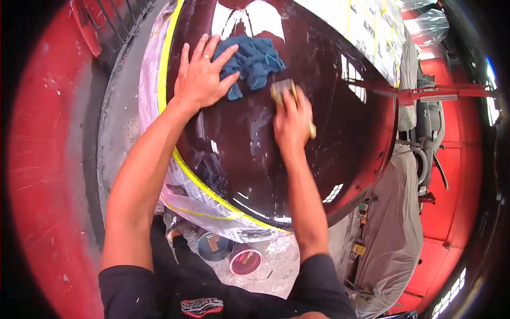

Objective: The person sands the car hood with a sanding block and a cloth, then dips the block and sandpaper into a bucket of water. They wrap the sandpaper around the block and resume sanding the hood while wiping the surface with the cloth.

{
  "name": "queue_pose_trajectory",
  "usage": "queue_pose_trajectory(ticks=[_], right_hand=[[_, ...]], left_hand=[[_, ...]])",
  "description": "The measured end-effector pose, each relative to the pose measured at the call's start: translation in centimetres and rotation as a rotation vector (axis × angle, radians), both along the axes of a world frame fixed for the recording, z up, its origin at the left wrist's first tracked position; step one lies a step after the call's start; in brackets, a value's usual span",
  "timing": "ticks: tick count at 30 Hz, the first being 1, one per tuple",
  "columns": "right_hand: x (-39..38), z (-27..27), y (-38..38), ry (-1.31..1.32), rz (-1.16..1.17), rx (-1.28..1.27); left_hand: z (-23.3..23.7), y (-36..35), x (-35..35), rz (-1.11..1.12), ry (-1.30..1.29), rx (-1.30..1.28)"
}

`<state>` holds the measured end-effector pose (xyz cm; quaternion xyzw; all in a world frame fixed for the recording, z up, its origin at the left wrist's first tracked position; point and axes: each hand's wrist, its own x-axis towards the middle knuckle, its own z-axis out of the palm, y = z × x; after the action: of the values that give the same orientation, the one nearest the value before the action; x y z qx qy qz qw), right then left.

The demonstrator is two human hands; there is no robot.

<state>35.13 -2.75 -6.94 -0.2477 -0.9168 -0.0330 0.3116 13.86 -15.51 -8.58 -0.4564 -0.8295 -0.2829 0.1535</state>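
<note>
My left hand (203, 80) lies with fingers spread on the dark glossy panel (239, 143), its thumb and fingertips at the edge of a crumpled blue cloth (252, 59). To the right, my right hand (292, 119) is closed round a yellowish block (312, 130) with a greyish front end, pressed on the panel. The block is partly hidden under my fingers. Pale smears and wet streaks mark the surface between and below my hands. Yellow tape (197, 183) runs along the panel's left and lower edge.
Masking sheet (234, 227) hangs along the lower edge, and masking paper (366, 26) covers the upper right. On the floor stand a dark bucket (203, 250) and a pink bucket (234, 266). A covered object (396, 228) is at the right, near a red wall (451, 196).
</note>
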Motion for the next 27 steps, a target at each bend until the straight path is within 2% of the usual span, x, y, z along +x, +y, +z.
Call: queue_pose_trajectory(ticks=[2,3,4,6,7,10,12,14,16,17,18,20,24,27], right_hand=[[9.9,-2.6,-4.9,-0.08,-0.092,-0.033],[14.9,-5.5,-8.5,-0.017,-0.185,-0.229],[17.6,-6.9,-10.8,-0.026,-0.167,-0.237],[20.3,-8.9,-14.4,-0.104,-0.048,-0.099],[16.5,-6.8,-12.7,-0.087,0.039,-0.172],[2.3,-2.9,-7.3,-0.034,0.067,-0.04],[-1.7,-2.6,-5.3,0.05,0.053,-0.019],[1.2,-1.9,-6.4,-0.027,0.086,-0.074],[8.0,-3.7,-10.8,-0.081,0.035,-0.119],[11.8,-6.7,-12.6,-0.08,0.004,-0.102],[12.3,-6.8,-14.6,-0.026,0.047,-0.063],[11.4,-7.7,-13.8,-0.038,0.006,-0.105],[-4.1,-2.4,-7.3,0.103,0.043,-0.108],[-1.2,-3.2,-8.7,0.119,0.144,-0.122]], left_hand=[[0.1,0.0,-0.3,-0.011,-0.003,0.003],[0.3,0.0,-0.2,-0.006,-0.007,0.005],[0.2,0.0,-0.2,-0.007,-0.017,0.015],[0.2,0.0,-0.2,-0.009,-0.023,0.016],[0.4,0.0,-0.1,-0.008,-0.032,0.006],[-0.2,0.0,-0.3,-0.013,0.01,0.039],[-0.6,0.3,-0.6,-0.009,0.02,0.031],[-1.0,0.3,-0.4,0.006,0.051,0.052],[-0.9,0.5,-0.4,0.012,0.048,0.049],[-0.8,0.5,-0.5,0.02,0.044,0.048],[-0.9,0.4,-0.3,0.021,0.037,0.042],[-0.8,0.5,-0.3,0.013,0.049,0.033],[-0.4,0.5,-0.8,-0.03,0.047,0.014],[-0.9,-0.1,-2.3,-0.161,0.085,-0.055]])
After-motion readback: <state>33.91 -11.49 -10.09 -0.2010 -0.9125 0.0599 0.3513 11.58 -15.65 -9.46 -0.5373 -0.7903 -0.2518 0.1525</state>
